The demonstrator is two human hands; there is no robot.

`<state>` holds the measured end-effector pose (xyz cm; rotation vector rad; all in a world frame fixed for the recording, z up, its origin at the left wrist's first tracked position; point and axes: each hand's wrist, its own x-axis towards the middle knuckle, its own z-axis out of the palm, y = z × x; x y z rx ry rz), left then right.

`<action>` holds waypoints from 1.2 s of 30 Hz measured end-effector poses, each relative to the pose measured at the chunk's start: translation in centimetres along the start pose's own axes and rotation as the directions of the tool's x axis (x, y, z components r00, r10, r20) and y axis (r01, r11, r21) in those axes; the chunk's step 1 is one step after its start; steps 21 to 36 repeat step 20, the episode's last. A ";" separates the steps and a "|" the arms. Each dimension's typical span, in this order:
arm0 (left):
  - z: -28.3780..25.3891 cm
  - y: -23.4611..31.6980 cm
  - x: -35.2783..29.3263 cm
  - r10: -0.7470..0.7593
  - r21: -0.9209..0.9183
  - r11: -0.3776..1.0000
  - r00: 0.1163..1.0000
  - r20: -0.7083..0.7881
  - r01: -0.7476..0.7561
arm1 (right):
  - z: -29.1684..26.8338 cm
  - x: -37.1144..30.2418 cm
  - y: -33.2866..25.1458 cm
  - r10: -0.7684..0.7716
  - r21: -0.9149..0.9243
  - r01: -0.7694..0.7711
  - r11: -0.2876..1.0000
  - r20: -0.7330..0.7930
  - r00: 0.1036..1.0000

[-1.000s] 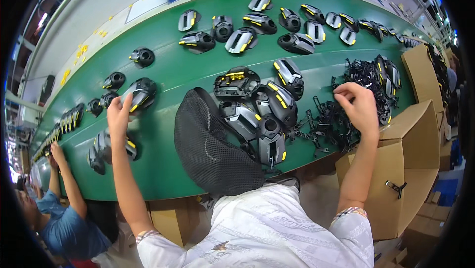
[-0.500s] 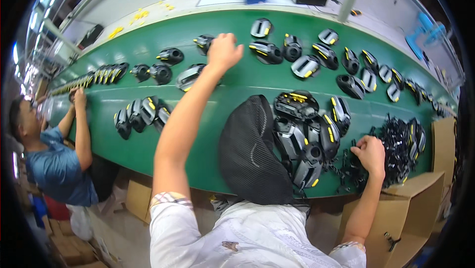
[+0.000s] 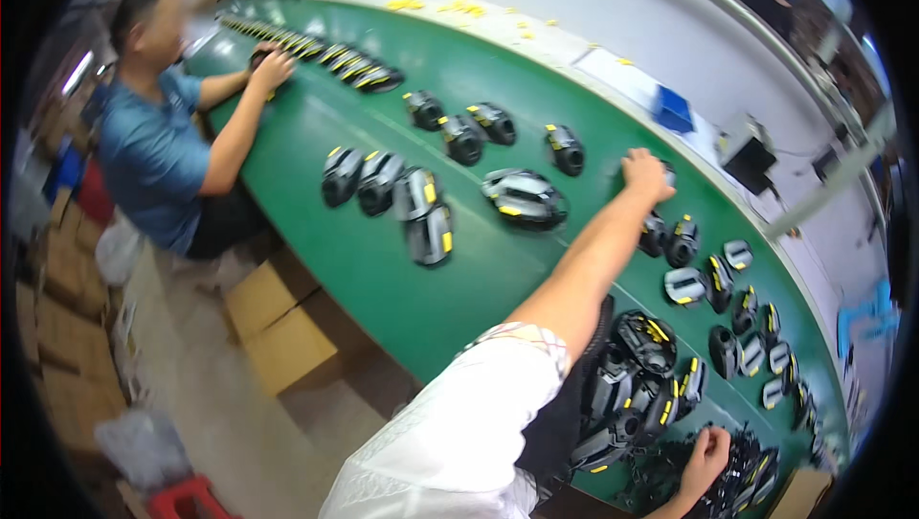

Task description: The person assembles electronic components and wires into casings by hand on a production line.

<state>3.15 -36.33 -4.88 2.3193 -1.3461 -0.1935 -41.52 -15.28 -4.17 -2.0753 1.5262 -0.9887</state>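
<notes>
My left hand (image 3: 649,174) is stretched out over the far side of the green bench, its fingers curled round a grey-and-black plastic housing (image 3: 669,174) that mostly hides beneath it. Close to my body, my right hand (image 3: 704,466) is held with fingertips together above a heap of small black plastic parts (image 3: 742,466). Anything in that pinch is too small to make out. Left of the right hand lies a cluster of housings with yellow tabs (image 3: 646,342), some stacked on each other. A larger grey housing (image 3: 524,198) rests mid-bench, left of my left forearm.
A co-worker in a blue shirt (image 3: 158,150) handles a dark part at the bench's left end, by a long row of housings (image 3: 359,69). More housings (image 3: 725,351) stand at right. A blue tray (image 3: 674,109) and yellow pieces (image 3: 464,8) lie on the back ledge. Cardboard boxes (image 3: 278,327) are below.
The view has swung left, bringing the co-worker closer in. My left hand has moved right from one housing to another farther along the bench. My right hand stays at the black parts.
</notes>
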 end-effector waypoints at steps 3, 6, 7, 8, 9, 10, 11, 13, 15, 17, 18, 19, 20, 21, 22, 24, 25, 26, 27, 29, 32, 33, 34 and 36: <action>1.2 1.4 1.1 0.016 -0.051 0.999 1.000 0.027 -0.015 | -1.8 -0.4 -6.1 0.131 -0.197 -0.138 0.970 -0.051 0.990; -1.3 -2.1 1.3 0.169 -0.337 0.916 0.971 -0.168 -0.218 | -1.5 0.5 -4.6 0.004 -0.016 -0.011 1.000 -0.351 0.936; -1.9 -1.3 0.6 0.237 -0.435 0.833 0.931 -0.279 -0.343 | -1.5 0.5 -4.5 0.011 -0.019 -0.019 1.000 -0.353 0.936; -3.3 -0.2 -0.8 0.283 -0.511 0.726 0.877 -0.389 -0.461 | -1.7 0.5 -4.6 -0.122 -0.196 0.039 0.980 -0.433 0.893; -4.8 0.2 -2.3 0.346 -0.586 0.619 0.852 -0.394 -0.522 | -2.0 0.4 -4.6 -0.269 -0.364 0.091 0.927 -0.475 0.837; -6.8 0.0 -4.2 0.398 -0.650 0.505 0.821 -0.408 -0.568 | -2.4 0.4 -3.7 -0.200 -0.283 0.059 0.957 -0.502 0.841; -8.9 -0.2 -6.9 0.447 -0.670 0.451 0.798 -0.404 -0.591 | -2.4 0.2 -4.1 -0.224 -0.331 0.056 0.942 -0.495 0.839; -13.0 -1.6 -13.6 0.534 -0.740 0.336 0.765 -0.360 -0.583 | -3.0 -0.3 -5.1 -0.231 -0.314 0.090 0.945 -0.450 0.863; -14.7 -3.8 -19.3 0.578 -0.875 0.182 0.769 -0.275 -0.449 | -3.2 -0.9 -8.2 -0.156 -0.321 0.051 0.946 -0.312 0.937; -16.3 -5.8 -24.4 0.558 -0.990 -0.018 0.820 -0.128 -0.142 | -2.2 -1.1 -10.2 -0.089 -0.402 -0.007 0.916 -0.219 0.972; -16.7 -6.3 -26.1 0.561 -0.988 -0.134 0.828 -0.017 0.070 | -1.6 -1.2 -10.8 -0.103 -0.056 0.095 0.994 -0.152 0.983; -15.0 -6.7 -26.4 0.524 -0.976 -0.213 0.848 -0.080 0.039 | -0.7 -1.4 -11.1 -0.139 0.302 0.162 0.940 -0.095 0.986; -13.9 -7.2 -26.4 0.521 -0.974 -0.221 0.850 -0.077 0.047 | -0.5 -1.7 -11.5 -0.137 0.292 0.157 0.943 -0.089 0.987; -13.9 -7.2 -26.4 0.521 -0.974 -0.221 0.850 -0.077 0.047 | -0.5 -1.7 -11.5 -0.137 0.292 0.157 0.943 -0.089 0.987; -13.9 -7.2 -26.4 0.521 -0.974 -0.221 0.850 -0.077 0.047 | -0.5 -1.7 -11.5 -0.137 0.292 0.157 0.943 -0.089 0.987; -13.9 -7.2 -26.4 0.521 -0.974 -0.221 0.850 -0.077 0.047 | -0.5 -1.7 -11.5 -0.137 0.292 0.157 0.943 -0.089 0.987; -13.9 -7.2 -26.4 0.521 -0.974 -0.221 0.850 -0.077 0.047 | -0.5 -1.7 -11.5 -0.137 0.292 0.157 0.943 -0.089 0.987; -13.9 -7.2 -26.4 0.521 -0.974 -0.221 0.850 -0.077 0.047 | -0.5 -1.7 -11.5 -0.137 0.292 0.157 0.943 -0.089 0.987; -13.9 -7.2 -26.4 0.521 -0.974 -0.221 0.850 -0.077 0.047 | -0.5 -1.7 -11.5 -0.137 0.292 0.157 0.943 -0.089 0.987; -13.9 -7.2 -26.4 0.521 -0.974 -0.221 0.850 -0.077 0.047 | -0.5 -1.7 -11.5 -0.137 0.292 0.157 0.943 -0.089 0.987; -13.9 -7.2 -26.4 0.521 -0.974 -0.221 0.850 -0.077 0.047 | -0.5 -1.7 -11.5 -0.137 0.292 0.157 0.943 -0.089 0.987; -13.9 -7.2 -26.4 0.521 -0.974 -0.221 0.850 -0.077 0.047 | -0.5 -1.7 -11.5 -0.137 0.292 0.157 0.943 -0.089 0.987; -13.9 -7.2 -26.4 0.521 -0.974 -0.221 0.850 -0.077 0.047 | -0.5 -1.7 -11.5 -0.137 0.292 0.157 0.943 -0.089 0.987; -13.9 -7.2 -26.4 0.521 -0.974 -0.221 0.850 -0.077 0.047 | -0.5 -1.7 -11.5 -0.137 0.292 0.157 0.943 -0.089 0.987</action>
